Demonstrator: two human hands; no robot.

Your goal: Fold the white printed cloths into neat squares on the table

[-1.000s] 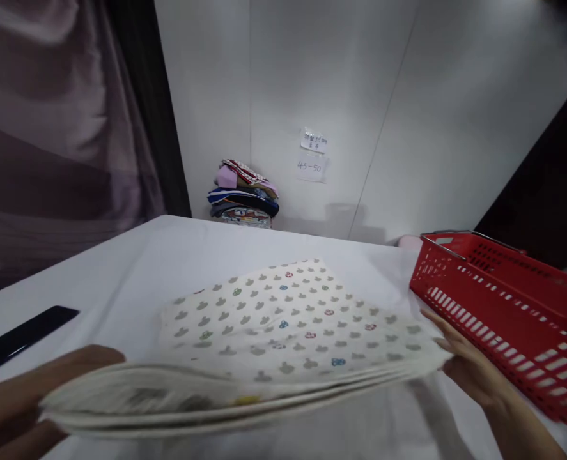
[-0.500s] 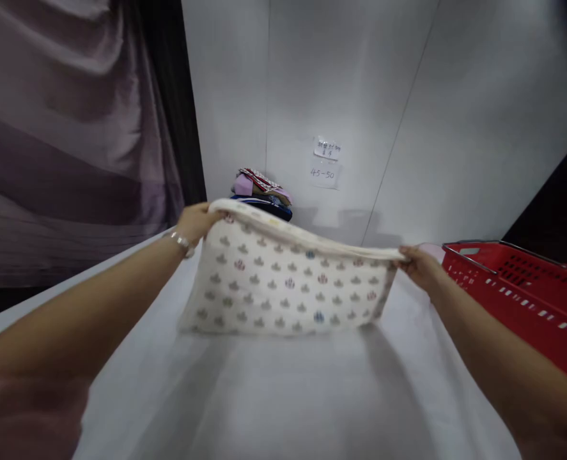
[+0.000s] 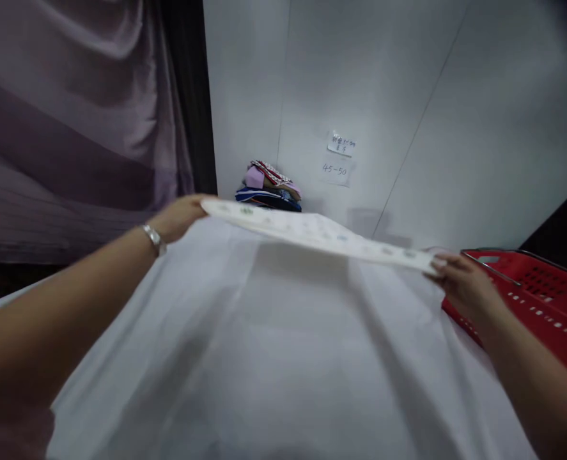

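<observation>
A white cloth point(image 3: 307, 231) with small grey, green and blue printed motifs is stretched out in the air above the table. What kind of cloth article it is, I cannot tell. My left hand point(image 3: 180, 217), with a silver band on its wrist, pinches the cloth's left end. At the right end, my right hand point(image 3: 463, 281) grips it between thumb and fingers, slightly lower than the left. The cloth is seen nearly edge-on, so most of its face is hidden.
White sheeting point(image 3: 273, 358) covers the table. Folded clothes point(image 3: 270, 188) are piled at the back against a grey wall carrying paper labels point(image 3: 335, 169). A red plastic basket point(image 3: 546, 319) stands at the right. Mauve curtain point(image 3: 72, 128) hangs on the left.
The cloth has swung from hanging face-on to lying nearly flat in the air, its lower edge moving away from me. My hands have spread further apart, both still gripping it.
</observation>
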